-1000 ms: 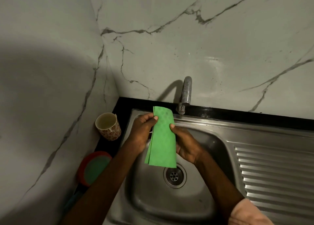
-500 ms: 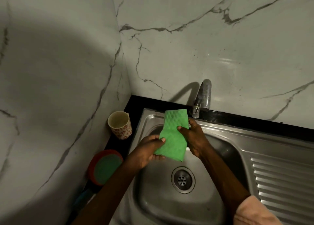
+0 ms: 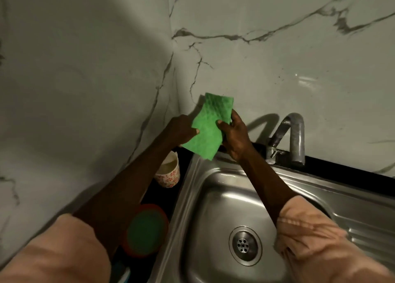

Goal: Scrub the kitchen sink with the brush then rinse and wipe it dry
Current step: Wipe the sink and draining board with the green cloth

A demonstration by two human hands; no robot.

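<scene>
Head view: both hands are holding a green cloth (image 3: 208,124) above the sink's (image 3: 215,197) back-left corner.
Left hand (image 3: 183,130) is pinching one edge, right hand (image 3: 234,134) is gripping the other; a loose pinch is risking the cloth slipping toward the cup (image 3: 167,171) just below.

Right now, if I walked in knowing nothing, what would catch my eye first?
The bright green cloth, held up against the marble wall corner by the left hand and the right hand. Below it gleams the steel sink, its drain at the bottom. A patterned cup stands left of the sink.
</scene>
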